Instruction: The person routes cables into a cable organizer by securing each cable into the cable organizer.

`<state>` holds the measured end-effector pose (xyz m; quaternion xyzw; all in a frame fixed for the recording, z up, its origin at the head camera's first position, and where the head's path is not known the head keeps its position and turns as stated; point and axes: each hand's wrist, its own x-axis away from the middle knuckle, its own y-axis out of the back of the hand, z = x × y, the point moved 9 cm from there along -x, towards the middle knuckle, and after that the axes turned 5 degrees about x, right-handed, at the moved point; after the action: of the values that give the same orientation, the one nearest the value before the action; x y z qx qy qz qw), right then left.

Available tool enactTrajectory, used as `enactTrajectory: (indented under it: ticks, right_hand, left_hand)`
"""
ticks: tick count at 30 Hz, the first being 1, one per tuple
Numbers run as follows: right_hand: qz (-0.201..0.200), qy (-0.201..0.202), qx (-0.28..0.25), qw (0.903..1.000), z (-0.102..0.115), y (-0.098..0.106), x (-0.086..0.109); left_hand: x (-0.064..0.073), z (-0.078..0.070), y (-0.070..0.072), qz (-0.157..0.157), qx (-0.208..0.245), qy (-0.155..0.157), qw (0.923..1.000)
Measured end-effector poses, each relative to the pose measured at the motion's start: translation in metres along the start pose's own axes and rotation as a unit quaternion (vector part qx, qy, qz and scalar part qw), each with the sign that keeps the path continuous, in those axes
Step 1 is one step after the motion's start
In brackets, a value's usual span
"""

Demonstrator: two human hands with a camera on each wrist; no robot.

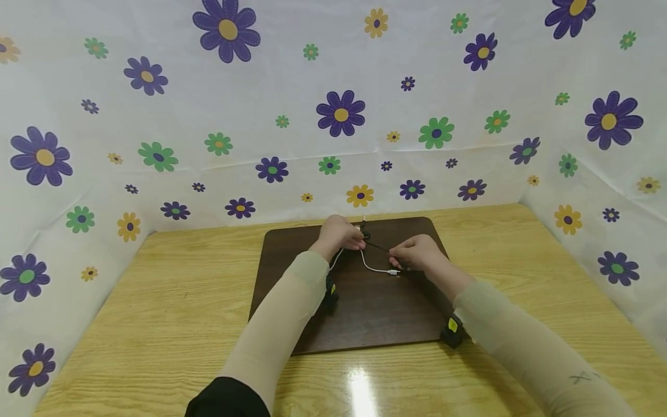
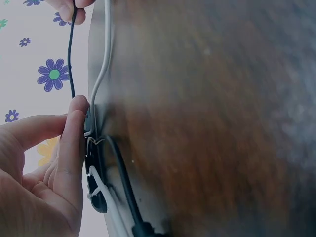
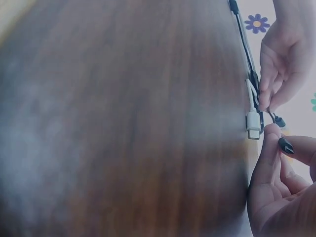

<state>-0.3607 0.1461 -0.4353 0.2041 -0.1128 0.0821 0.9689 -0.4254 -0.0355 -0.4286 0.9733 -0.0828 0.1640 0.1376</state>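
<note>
A thin black cable (image 1: 377,247) runs taut between the two hands above a dark brown board (image 1: 359,313). With thumb and fingertips, my left hand (image 1: 340,233) pinches one part of it beside a black cable holder (image 2: 98,200). My right hand (image 1: 417,252) pinches the other end, and a small black plug (image 3: 285,146) shows by its thumb. A white cable (image 1: 367,266) passes under the left hand and ends in a white plug (image 1: 393,272) near the right fingers. Beside the holder in the left wrist view hangs a thicker black cable (image 2: 123,177).
The board lies on a light wooden table (image 1: 172,289). Behind it and at the sides hangs a white flowered cloth (image 1: 292,87). Black wrist cameras sit below the left forearm (image 1: 276,324) and the right forearm (image 1: 521,341).
</note>
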Motion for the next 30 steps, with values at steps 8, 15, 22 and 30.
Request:
enactTrajectory:
  ticks: [8, 15, 22, 30]
  right_hand:
    - [-0.007, -0.009, 0.008, 0.9999, 0.0, -0.001, -0.003]
    - [-0.001, -0.019, -0.011, 0.9997, -0.001, -0.001, -0.004]
    - [0.003, -0.021, -0.018, 0.9996, -0.001, 0.0, -0.005]
    - [0.002, -0.027, -0.001, 0.9996, -0.001, 0.003, -0.003]
  left_hand:
    - [-0.001, 0.001, 0.002, -0.016, -0.032, -0.009, 0.9993]
    - [-0.008, -0.001, 0.001, -0.043, -0.115, 0.006, 0.9924]
    - [-0.012, -0.005, -0.004, -0.048, -0.147, 0.006, 0.988]
    - [-0.017, -0.006, -0.003, -0.054, -0.193, -0.002, 0.9796]
